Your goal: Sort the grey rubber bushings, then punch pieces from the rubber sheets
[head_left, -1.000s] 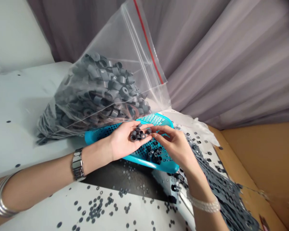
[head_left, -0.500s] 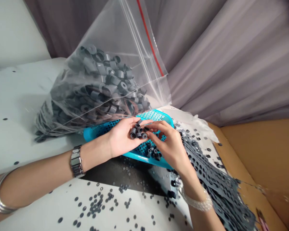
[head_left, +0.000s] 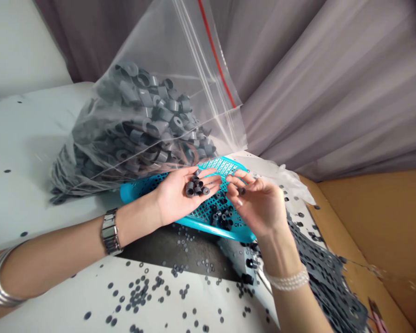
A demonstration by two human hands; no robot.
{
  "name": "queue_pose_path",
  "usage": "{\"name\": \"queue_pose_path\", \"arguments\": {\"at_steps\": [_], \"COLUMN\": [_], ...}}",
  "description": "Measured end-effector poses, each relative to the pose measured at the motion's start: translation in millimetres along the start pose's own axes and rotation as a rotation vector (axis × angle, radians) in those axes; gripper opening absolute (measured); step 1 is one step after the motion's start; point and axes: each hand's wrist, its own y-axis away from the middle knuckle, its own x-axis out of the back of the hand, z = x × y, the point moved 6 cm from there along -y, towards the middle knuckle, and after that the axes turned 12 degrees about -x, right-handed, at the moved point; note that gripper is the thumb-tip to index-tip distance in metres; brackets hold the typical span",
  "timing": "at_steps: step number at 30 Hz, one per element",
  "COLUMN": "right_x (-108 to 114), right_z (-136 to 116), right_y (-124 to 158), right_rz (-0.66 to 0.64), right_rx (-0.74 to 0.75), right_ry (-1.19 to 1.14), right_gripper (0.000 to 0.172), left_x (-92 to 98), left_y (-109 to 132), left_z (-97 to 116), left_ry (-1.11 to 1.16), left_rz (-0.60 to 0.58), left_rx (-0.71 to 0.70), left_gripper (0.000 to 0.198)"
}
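Observation:
My left hand (head_left: 178, 194) is palm up over the basket with its fingers stretched out, and it cups several small dark grey rubber caps (head_left: 196, 187), short hollow cylinders, in the palm. Just to its right, my right hand (head_left: 258, 199) is turned partly palm up with curled fingers; one small grey cap (head_left: 241, 190) rests against them. Below both hands lies a turquoise perforated plastic basket (head_left: 197, 223) with more of these caps (head_left: 222, 217) inside. Behind my left hand stands a large clear zip bag (head_left: 180, 64) filled with grey caps (head_left: 166, 113).
Small dark discs (head_left: 138, 293) are scattered over the white table (head_left: 48, 296). Perforated dark rubber sheets (head_left: 319, 268) lie to the right, beside a cardboard box (head_left: 377, 222). A pink-handled tool (head_left: 377, 319) sits at lower right. Grey curtains (head_left: 315, 92) hang behind.
My right hand has moved right, away from the left palm, and turned over, with one cap at its fingers. My left hand has spread flatter, with the caps still in it.

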Motion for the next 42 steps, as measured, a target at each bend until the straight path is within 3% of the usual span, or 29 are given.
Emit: {"name": "queue_pose_path", "arguments": {"at_steps": [2, 4, 8, 12, 18, 24, 27, 31, 33, 37, 42], "right_x": [-9, -22, -42, -38, -25, -36, -30, -15, -12, -13, -16], "right_z": [0, -1, -2, -1, -3, 0, 1, 11, 15, 18, 15], "right_y": [4, 10, 22, 20, 13, 16, 12, 1, -2, -2, 1], "right_rz": [-0.014, 0.003, 0.097, 0.163, 0.175, 0.192, 0.138, -0.063, -0.117, -0.172, -0.184], "right_rx": [0.052, 0.176, 0.431, 0.441, 0.363, 0.482, 0.393, 0.033, -0.092, -0.208, -0.180], "right_ry": [0.171, 0.510, 1.055, 1.138, 1.032, 1.168, 0.945, 0.249, 0.007, -0.157, -0.171], "right_gripper": [0.016, 0.013, 0.023, 0.012, 0.019, 0.014, 0.016, 0.015, 0.013, 0.010, 0.020], "left_x": [1.3, 2.1, -0.5, -2.2, -3.0, -3.8, -3.0, -1.3, -0.5, -1.0, -1.3], "left_y": [-1, -1, 1, 2, 3, 4, 2, 0, -1, 1, 1], "left_z": [2, 3, 5, 7, 6, 7, 7, 4, 3, 4, 4], "left_ry": [-0.028, -0.082, -0.151, -0.116, -0.105, -0.126, -0.090, -0.021, 0.002, -0.006, -0.007], "left_rz": [0.019, 0.024, -0.010, -0.006, -0.026, -0.013, -0.012, -0.027, -0.026, -0.015, -0.018], "left_rx": [-0.008, -0.009, -0.002, -0.029, -0.029, -0.029, -0.049, -0.037, -0.037, -0.040, -0.032], "left_gripper": [0.040, 0.038, 0.040, 0.044, 0.045, 0.043, 0.042, 0.041, 0.039, 0.036, 0.034]}}
